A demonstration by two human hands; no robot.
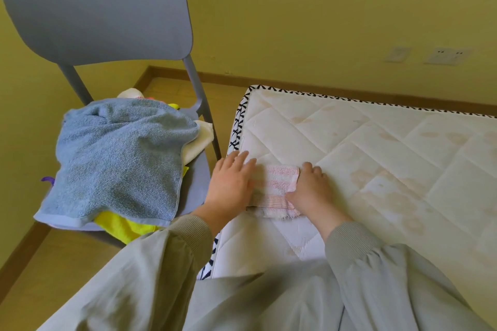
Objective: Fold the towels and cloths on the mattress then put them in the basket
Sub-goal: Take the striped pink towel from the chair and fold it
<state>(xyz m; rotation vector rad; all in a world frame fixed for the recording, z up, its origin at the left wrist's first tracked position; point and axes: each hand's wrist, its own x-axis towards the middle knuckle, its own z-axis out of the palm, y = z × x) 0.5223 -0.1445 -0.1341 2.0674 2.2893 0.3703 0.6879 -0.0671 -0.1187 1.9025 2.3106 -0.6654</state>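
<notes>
A small white towel with pink stripes (274, 185) lay folded on the quilted white mattress (376, 148), close to its near left corner, beside the black-and-white patterned edging. The left hand (231, 185) rested flat on the towel's left part, its fingers straight and spread, pressing down and holding nothing. The right hand (312, 188) sat at the towel's right edge with knuckles up and fingers curled onto the cloth, gripping that edge. Both arms wore grey sleeves with ribbed cuffs. Just left of the mattress stood a grey-blue plastic chair (99, 13), and on its seat was a heap of unfolded laundry: a large grey-blue terry towel (118, 158) draped over the top, a yellow cloth (121, 226) poking out beneath its near hem, and a cream cloth (199, 140) showing at its right side. The mattress surface bore faint brownish stains.
</notes>
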